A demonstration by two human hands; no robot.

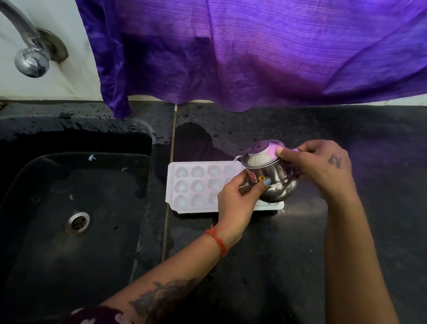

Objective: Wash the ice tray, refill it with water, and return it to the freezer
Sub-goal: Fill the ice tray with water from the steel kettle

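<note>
Ice tray (195,186), white, heart-shaped cells — refill stage, in progress.

Lies flat on the dark counter (355,224) just right of the sink (51,200); washing judged done, freezer return outstanding. Small steel pot (272,181) tilted above the tray's right end — left hand (237,202) grips its belly, right hand (319,167) pinches its rim. Whether the cells hold water yet cannot be told.

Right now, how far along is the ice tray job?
The washing looks done: the white ice tray lies on the wet counter beside the sink. In hand: both hands, left and right, tilt a steel pot over it to refill it. Left: carrying it to the freezer.
</note>
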